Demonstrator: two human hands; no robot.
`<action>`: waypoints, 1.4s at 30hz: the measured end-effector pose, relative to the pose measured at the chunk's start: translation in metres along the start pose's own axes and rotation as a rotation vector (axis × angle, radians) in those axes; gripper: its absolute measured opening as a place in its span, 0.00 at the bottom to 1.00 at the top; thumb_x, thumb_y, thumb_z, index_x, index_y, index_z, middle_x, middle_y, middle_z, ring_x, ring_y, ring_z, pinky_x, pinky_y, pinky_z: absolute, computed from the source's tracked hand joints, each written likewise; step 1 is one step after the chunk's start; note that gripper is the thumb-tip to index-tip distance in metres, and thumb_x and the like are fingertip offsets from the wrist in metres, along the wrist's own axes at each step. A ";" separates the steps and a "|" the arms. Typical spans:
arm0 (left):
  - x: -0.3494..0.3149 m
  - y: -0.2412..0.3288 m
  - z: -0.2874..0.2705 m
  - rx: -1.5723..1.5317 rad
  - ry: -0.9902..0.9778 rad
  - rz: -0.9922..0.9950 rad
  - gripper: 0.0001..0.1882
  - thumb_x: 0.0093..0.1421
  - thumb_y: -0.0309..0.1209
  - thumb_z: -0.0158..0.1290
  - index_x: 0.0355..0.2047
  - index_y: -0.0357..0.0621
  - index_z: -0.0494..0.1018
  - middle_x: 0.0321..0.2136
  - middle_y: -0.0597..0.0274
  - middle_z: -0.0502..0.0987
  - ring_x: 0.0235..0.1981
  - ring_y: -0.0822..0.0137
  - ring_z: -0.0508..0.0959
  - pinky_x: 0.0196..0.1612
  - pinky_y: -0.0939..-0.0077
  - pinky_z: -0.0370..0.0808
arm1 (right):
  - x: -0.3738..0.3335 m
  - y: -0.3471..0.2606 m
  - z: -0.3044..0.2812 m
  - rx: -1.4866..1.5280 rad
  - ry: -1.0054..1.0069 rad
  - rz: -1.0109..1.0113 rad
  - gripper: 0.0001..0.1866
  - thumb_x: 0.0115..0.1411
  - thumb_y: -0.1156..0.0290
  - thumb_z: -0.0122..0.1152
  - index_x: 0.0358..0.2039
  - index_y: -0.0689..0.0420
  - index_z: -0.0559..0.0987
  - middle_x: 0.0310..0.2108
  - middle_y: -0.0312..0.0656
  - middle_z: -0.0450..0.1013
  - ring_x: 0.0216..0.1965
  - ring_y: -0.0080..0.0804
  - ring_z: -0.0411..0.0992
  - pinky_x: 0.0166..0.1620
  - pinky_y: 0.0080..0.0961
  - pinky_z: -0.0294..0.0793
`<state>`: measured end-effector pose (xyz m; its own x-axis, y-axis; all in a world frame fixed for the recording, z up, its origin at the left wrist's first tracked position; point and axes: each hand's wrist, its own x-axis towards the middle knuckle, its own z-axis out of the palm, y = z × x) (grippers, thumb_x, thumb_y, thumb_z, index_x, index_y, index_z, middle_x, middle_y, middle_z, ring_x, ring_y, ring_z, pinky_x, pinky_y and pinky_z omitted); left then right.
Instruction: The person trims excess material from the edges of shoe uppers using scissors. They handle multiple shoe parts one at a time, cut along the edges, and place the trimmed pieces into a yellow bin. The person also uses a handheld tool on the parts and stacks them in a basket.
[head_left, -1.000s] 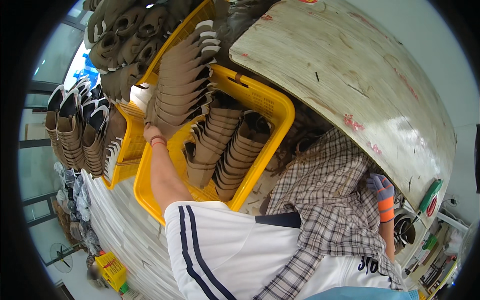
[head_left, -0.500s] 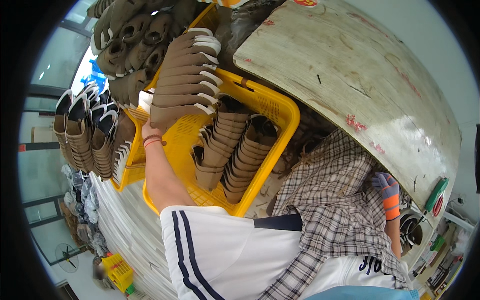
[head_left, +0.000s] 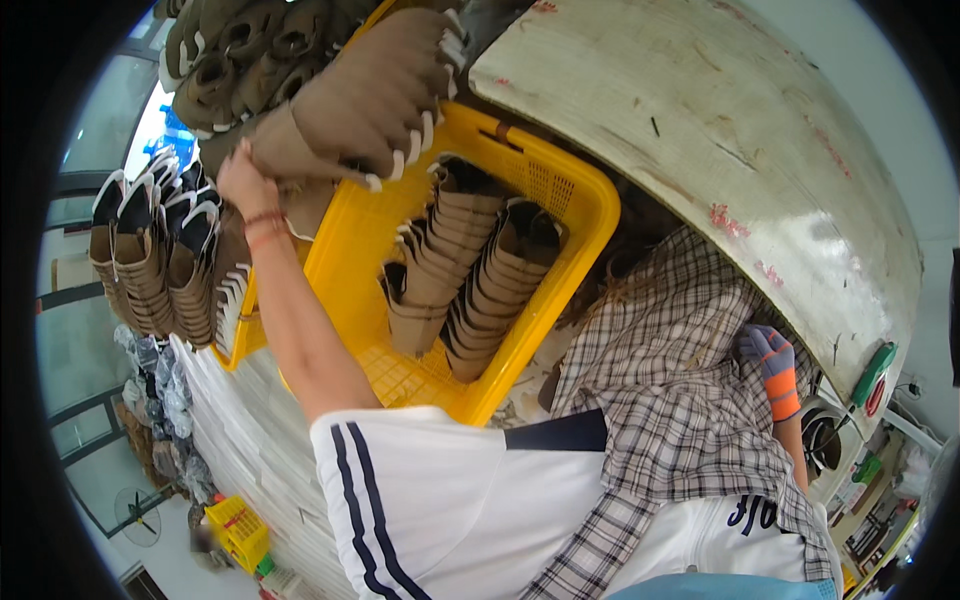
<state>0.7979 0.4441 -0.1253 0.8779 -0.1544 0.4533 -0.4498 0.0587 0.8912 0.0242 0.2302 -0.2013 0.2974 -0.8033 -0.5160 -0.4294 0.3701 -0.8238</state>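
My left hand (head_left: 246,186), bare with a red cord bracelet at the wrist, is closed on the near left end of a stack of brown shoe uppers (head_left: 350,95). Nested together and white along one edge, the uppers are tilted and smeared by motion above the far left part of a yellow plastic crate (head_left: 590,205). Inside that crate stand two more nested stacks of brown uppers (head_left: 495,290). My right hand (head_left: 772,360), in a grey-purple and orange knit glove, rests by the table edge against the checked apron (head_left: 680,400). Its fingers look loosely extended, with nothing visible in them.
A worn pale tabletop (head_left: 700,120) slopes across the upper right, with green-handled scissors (head_left: 876,372) at its edge. More uppers (head_left: 160,260) fill a second yellow crate at left; further ones (head_left: 250,60) are heaped beyond. Long white strips (head_left: 235,430) lie below left.
My left hand has swung the stack of shoe uppers up and to the left, tilting it over. My gloved right hand has stayed almost in place.
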 end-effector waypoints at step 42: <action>-0.197 -0.110 -0.001 -0.059 0.259 -1.146 0.25 0.62 0.37 0.51 0.56 0.38 0.63 0.59 0.56 0.63 0.57 0.59 0.64 0.57 0.64 0.63 | 0.002 0.078 -0.008 0.050 0.081 0.009 0.13 0.61 0.70 0.56 0.42 0.65 0.76 0.33 0.38 0.76 0.30 0.20 0.71 0.34 0.16 0.71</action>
<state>0.6746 0.4686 -0.3126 0.7745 0.0581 -0.6299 0.6269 0.0628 0.7766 -0.0159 0.2534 -0.2649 0.2229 -0.8341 -0.5045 -0.3878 0.3989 -0.8309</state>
